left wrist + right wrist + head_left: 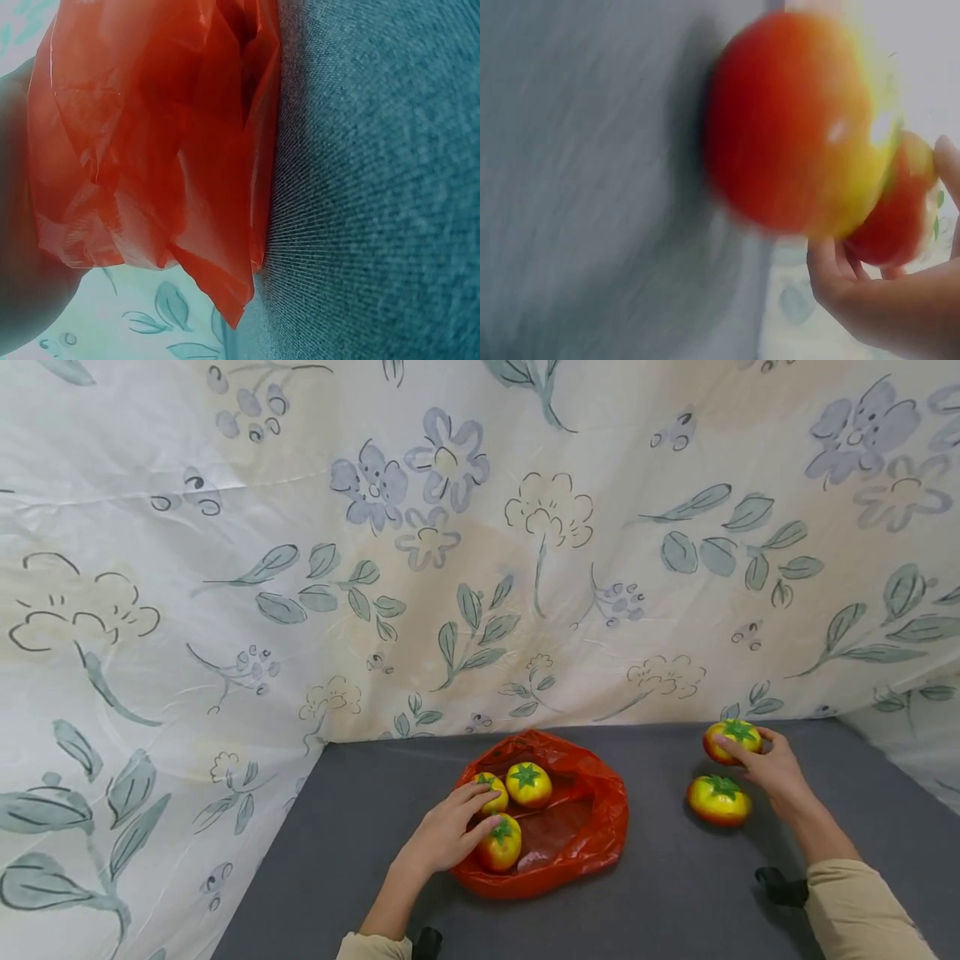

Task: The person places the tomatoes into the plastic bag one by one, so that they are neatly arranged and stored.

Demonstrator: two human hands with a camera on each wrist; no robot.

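five tomatoes (528, 786): three in one red bag (613, 806), one on table (345, 806), one in right hand's (778, 770) fingers, leaves (741, 728) up, long axis roughly level; left hand's (448, 828) fingers spread.

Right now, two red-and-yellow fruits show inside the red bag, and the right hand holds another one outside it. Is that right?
Not quite: three fruits, not two, show inside the red bag, as the head view makes clear. The rest is right: the right hand holds another fruit outside it.
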